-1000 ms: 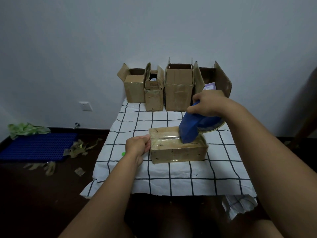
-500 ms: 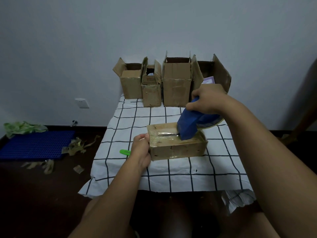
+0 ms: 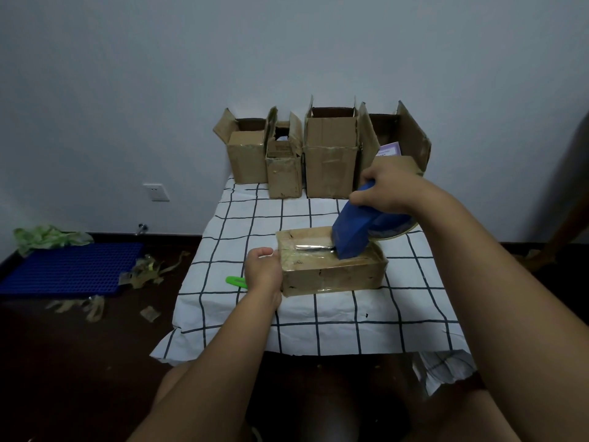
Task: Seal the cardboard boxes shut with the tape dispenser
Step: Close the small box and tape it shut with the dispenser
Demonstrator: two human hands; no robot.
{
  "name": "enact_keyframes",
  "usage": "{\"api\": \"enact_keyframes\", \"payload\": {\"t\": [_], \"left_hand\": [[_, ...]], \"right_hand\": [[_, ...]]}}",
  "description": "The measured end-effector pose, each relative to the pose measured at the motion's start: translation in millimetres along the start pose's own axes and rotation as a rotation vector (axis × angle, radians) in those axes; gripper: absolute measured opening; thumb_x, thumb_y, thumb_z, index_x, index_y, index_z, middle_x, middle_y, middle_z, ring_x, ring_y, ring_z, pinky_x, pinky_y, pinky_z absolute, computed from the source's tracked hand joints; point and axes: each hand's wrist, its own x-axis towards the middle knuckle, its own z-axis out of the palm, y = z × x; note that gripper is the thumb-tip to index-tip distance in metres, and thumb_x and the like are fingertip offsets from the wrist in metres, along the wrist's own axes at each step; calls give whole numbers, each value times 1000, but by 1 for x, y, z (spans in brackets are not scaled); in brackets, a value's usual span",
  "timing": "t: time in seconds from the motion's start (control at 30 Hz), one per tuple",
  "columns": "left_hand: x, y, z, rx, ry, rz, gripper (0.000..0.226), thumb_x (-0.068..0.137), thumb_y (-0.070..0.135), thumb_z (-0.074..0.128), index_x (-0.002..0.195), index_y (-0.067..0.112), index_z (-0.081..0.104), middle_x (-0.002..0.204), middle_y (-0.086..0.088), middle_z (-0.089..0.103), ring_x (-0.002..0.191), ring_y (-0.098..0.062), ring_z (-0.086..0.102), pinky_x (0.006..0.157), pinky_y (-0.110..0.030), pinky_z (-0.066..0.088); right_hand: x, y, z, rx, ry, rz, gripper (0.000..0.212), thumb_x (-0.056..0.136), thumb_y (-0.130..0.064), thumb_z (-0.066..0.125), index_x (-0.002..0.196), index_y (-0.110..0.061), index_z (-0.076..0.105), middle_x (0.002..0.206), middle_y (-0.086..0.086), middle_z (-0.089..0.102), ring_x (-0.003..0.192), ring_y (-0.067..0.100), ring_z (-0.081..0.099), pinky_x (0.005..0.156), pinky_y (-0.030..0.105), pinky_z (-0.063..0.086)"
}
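Note:
A flat closed cardboard box (image 3: 334,275) lies in the middle of the checked tablecloth (image 3: 318,327). Shiny clear tape (image 3: 306,250) runs along its top. My right hand (image 3: 385,186) grips the blue tape dispenser (image 3: 352,231), whose nose is pressed on the right half of the box top. My left hand (image 3: 263,269) holds the box's left end, fingers curled against it. Several open cardboard boxes (image 3: 330,161) stand in a row at the back of the table against the wall.
A green utility knife (image 3: 236,281) lies on the cloth just left of my left hand. On the dark floor to the left are a blue plastic mat (image 3: 67,269), crumpled tape scraps (image 3: 149,272) and a green bag (image 3: 44,237).
My right hand has drawn the dispenser a little to the right along the box top, leaving more tape behind it. My left hand stays at the box's left end.

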Motion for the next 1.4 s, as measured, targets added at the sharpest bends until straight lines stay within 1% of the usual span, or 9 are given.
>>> {"api": "enact_keyframes", "payload": {"t": [0.1,0.23,0.43,0.6,0.77,0.9,1.0,1.13,1.4], "left_hand": [[-12,-2,-4,348,118,440,16,99,18,50,108,17,64,100,1,64,95,-19,60,68,-23,41],[-32,-10,-1,711,-62,762,45,97,42,50,134,15,53,123,-5,62,112,-24,55,89,-35,47],[-27,-19,1,1096,-207,704,68,93,53,53,149,20,31,163,-6,9,137,-31,35,104,-41,38],[-9,-5,-15,1299,-294,820,58,101,45,42,153,25,24,164,-6,8,141,-29,29,111,-39,31],[0,6,-18,1444,-331,1035,66,102,43,39,156,14,14,164,-7,5,150,-22,0,119,-34,-3],[-8,2,-8,1472,-390,955,94,87,72,40,156,23,-1,164,-11,-1,151,-26,-2,119,-37,3],[-13,0,5,1547,-348,894,108,71,93,25,156,27,10,163,-16,-3,150,-31,-6,119,-44,-5],[-15,-5,17,1508,-355,1002,128,64,98,24,155,9,10,163,-14,-3,150,-26,-10,119,-38,-9],[-15,-14,26,1507,-339,1064,130,60,100,10,156,12,8,164,-11,-4,150,-23,-11,115,-36,-15]], "right_hand": [[-3,2,-1,23,3,6,28,85,-48,64,71,-27,54,72,-6,55,67,11,50,56,23,27],[-8,3,-2,31,15,0,29,85,-48,64,69,-26,53,70,-5,54,67,11,50,56,24,28],[-15,4,-6,69,6,4,29,87,-44,63,68,-25,52,71,-3,54,67,12,50,56,25,30],[-21,5,-12,128,-30,13,25,90,-42,63,74,-23,55,80,0,59,74,14,54,63,25,38],[-27,5,-16,263,-95,50,22,91,-38,63,82,-21,55,88,4,59,81,17,57,71,29,46],[-30,8,-13,308,-150,118,21,92,-39,64,86,-20,56,89,6,60,80,18,56,67,28,42],[-34,11,-10,368,-139,127,21,92,-37,65,83,-21,55,85,4,58,75,15,54,63,26,38],[-38,18,-8,400,-141,125,20,93,-39,64,86,-22,55,86,3,60,75,15,56,63,25,38],[-47,30,2,450,-89,141,26,90,-46,66,82,-23,56,81,-1,61,71,13,58,59,23,39]]}}
